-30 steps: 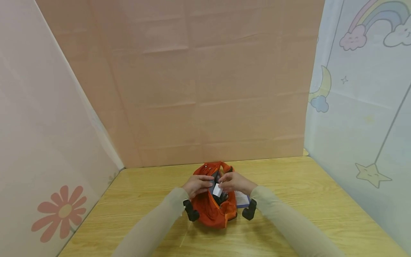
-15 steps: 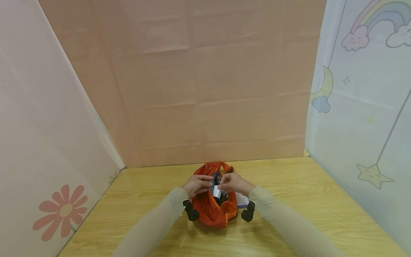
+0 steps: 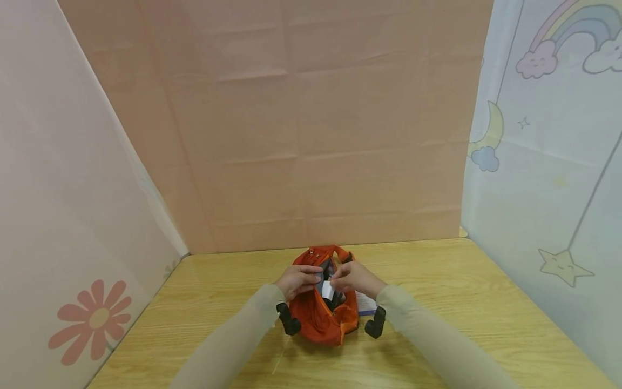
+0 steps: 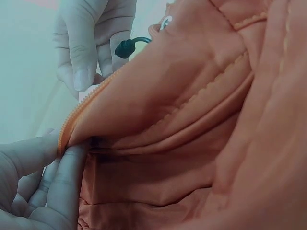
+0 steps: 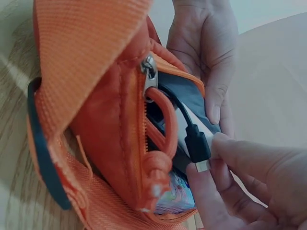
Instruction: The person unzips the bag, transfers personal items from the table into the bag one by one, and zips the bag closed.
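Observation:
An orange fabric bag lies on the table with its zipped mouth spread. My left hand pinches the zipper edge between thumb and fingers, holding the opening wide. At the mouth my right hand pinches a white, flat-sided block, partly inside the bag. In the right wrist view a black cable curves out of the bag, and its plug hangs right in front of my right fingers. A colourful printed packet shows inside; the rest of the contents are hidden.
A white sheet with a blue edge lies right of the bag, partly under my right forearm. A wide orange strap and a metal zipper pull are beside the opening. A peach cloth backdrop stands behind the wooden table.
The white block has tilted and shifted slightly down and left in the bag's mouth, with my right hand on it. My left hand has stayed at the bag's edge.

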{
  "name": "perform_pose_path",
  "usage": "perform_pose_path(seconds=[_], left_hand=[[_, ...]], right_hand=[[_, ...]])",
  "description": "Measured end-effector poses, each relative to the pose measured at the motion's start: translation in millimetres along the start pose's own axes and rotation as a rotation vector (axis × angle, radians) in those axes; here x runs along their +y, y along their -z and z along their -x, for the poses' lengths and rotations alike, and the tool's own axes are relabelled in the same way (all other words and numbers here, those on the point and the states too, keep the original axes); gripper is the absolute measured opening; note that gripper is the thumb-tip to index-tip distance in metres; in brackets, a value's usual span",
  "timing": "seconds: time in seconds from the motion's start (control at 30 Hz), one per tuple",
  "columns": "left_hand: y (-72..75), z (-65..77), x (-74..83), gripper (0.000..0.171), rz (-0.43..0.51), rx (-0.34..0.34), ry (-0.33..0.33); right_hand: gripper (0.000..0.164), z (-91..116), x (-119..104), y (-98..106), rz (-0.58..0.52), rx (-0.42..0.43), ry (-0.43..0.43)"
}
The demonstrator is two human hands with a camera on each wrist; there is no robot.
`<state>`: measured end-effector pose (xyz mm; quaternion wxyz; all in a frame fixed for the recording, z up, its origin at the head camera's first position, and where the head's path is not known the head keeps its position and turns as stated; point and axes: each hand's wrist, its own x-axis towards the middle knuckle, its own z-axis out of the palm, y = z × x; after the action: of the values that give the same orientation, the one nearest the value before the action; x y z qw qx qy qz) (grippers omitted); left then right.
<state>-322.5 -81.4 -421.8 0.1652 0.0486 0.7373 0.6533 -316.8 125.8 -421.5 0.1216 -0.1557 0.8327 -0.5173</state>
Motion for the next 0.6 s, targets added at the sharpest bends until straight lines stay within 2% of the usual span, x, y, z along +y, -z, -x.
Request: perform_pose_path(seconds=[0.33, 0.6], left_hand=[[1.5, 0.3, 1.3, 0.037, 0.005, 0.011, -0.003], [3.8, 0.0, 0.1, 0.037, 0.006, 0.002, 0.001]], right_hand=[[0.012, -2.2, -0.5, -5.2, 0.018, -0.011, 0.033], [0.01, -1.6, -1.9, -7.7, 0.074, 0.022, 0.035]])
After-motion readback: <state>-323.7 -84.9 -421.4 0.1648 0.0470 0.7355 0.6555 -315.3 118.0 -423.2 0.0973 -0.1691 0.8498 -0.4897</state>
